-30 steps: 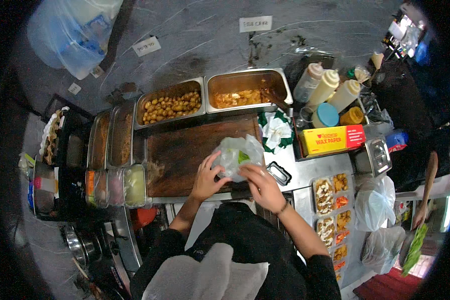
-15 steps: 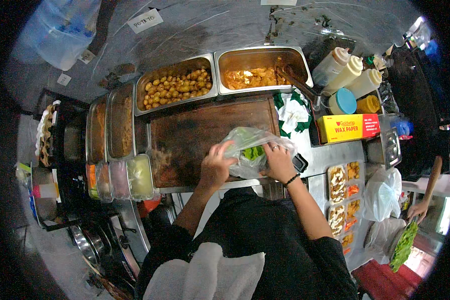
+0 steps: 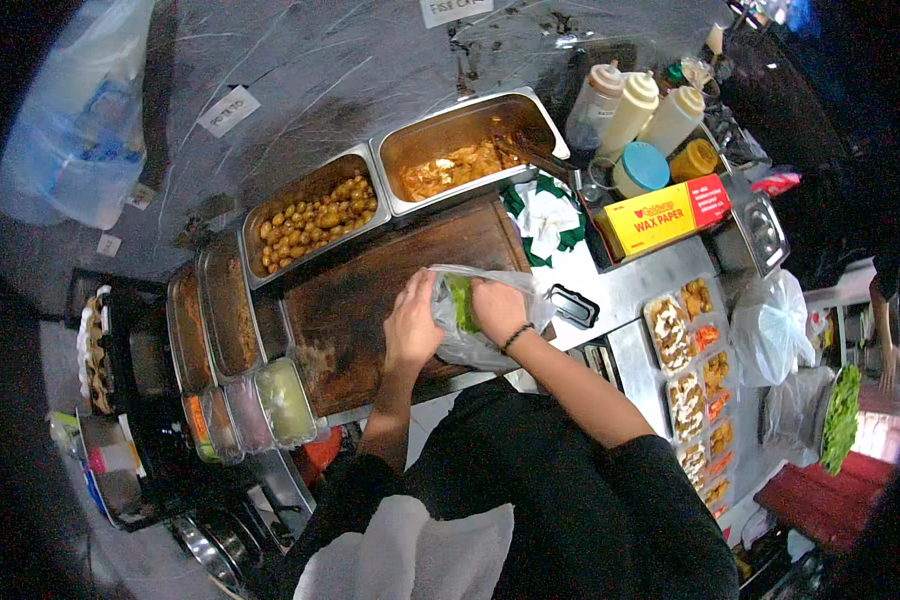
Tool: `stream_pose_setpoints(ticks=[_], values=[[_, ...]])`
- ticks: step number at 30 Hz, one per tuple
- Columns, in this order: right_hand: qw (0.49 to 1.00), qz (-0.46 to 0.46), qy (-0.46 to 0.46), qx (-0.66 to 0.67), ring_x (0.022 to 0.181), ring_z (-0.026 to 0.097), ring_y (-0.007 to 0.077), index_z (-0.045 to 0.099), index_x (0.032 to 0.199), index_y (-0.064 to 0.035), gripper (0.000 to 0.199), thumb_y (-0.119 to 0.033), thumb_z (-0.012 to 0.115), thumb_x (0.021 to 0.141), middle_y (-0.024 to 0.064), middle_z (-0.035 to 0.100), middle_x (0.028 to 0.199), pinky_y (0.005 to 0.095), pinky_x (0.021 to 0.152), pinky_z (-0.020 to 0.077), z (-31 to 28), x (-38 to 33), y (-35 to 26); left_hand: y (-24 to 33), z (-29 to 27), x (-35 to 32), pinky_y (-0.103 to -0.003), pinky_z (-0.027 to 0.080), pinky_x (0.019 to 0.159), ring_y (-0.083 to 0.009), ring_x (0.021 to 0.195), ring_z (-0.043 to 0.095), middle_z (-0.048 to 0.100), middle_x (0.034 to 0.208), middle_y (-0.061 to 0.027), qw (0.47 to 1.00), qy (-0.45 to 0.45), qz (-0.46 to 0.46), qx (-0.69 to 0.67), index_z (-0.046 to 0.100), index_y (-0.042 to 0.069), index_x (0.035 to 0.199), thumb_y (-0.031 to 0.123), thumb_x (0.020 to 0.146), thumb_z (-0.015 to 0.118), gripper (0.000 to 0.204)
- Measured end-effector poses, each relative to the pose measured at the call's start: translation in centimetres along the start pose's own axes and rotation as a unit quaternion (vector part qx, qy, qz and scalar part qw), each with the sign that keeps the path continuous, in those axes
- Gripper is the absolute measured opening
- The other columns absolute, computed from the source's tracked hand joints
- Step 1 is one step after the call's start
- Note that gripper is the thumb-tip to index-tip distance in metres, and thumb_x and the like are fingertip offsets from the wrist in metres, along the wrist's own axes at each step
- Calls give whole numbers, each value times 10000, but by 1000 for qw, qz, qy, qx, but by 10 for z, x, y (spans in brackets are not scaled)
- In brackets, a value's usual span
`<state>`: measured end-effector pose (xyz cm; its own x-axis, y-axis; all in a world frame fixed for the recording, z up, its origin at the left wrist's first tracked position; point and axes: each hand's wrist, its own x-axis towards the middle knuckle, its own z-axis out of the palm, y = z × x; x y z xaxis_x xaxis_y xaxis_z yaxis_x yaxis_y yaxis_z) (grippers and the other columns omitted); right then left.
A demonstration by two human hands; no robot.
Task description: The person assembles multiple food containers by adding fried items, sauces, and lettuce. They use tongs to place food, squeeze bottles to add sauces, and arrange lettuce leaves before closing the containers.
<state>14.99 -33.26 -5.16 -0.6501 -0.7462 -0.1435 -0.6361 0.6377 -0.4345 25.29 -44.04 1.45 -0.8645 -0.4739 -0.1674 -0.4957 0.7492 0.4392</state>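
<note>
Over the front edge of a dark wooden cutting board (image 3: 345,285) I hold a clear plastic bag (image 3: 475,350) with green leaves (image 3: 460,300) inside. My left hand (image 3: 412,320) is closed on the bag's left side, with its thumb toward the leaves. My right hand (image 3: 497,312), a dark beaded bracelet at its wrist, is curled in the bag's mouth against the leaves. Its fingertips are hidden, so what it grips does not show. Right of the bag lies a small black-rimmed container (image 3: 575,306).
Behind the board stand a pan of small potatoes (image 3: 318,220) and a pan of orange-sauced food (image 3: 455,172). To the right are a crumpled cloth (image 3: 547,222), a yellow-and-red box (image 3: 660,215), squeeze bottles (image 3: 630,105), filled meal trays (image 3: 686,405) and another person's hand (image 3: 888,368).
My right hand has gone from the bag's rim into its mouth. The other person's hand has moved away from the bowl of greens at right. My view has turned.
</note>
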Motion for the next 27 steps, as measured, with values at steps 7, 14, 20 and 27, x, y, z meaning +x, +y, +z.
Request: stream_pose_setpoints(ticks=[7, 14, 20, 27], values=[[901, 19, 102, 422, 810, 633, 218, 516, 1061, -5, 335, -41, 634, 749, 126, 641, 885, 344, 686, 489, -69, -70, 24, 7, 0, 13, -386, 405, 1002, -313, 1235, 457, 470, 1347, -131, 998, -21, 56, -14, 458, 88, 1303, -69, 668, 514, 656], [580, 82, 345, 734, 870, 597, 131, 564, 1061, -13, 206, -5, 563, 855, 48, 639, 952, 275, 776, 488, -104, -114, 77, 4, 11, 25, -411, 440, 927, -330, 1165, 505, 494, 1306, -120, 996, 11, 55, 64, 444, 67, 1301, 58, 732, 602, 590], [852, 357, 339, 180, 854, 626, 316, 588, 1053, -35, 362, -183, 680, 735, 187, 641, 906, 370, 772, 490, -111, -211, 244, 19, 7, 29, -441, 421, 960, -349, 1221, 452, 403, 1392, -135, 995, 27, -56, 82, 432, 148, 1349, 80, 749, 619, 632], [941, 272, 195, -53, 965, 579, 299, 652, 961, -121, 269, -113, 632, 693, 124, 652, 925, 445, 838, 434, -128, -230, 369, 52, 28, -18, -567, 322, 1008, -350, 1345, 293, 204, 1515, -97, 991, 120, -13, 53, 475, 188, 1316, 175, 789, 684, 568]])
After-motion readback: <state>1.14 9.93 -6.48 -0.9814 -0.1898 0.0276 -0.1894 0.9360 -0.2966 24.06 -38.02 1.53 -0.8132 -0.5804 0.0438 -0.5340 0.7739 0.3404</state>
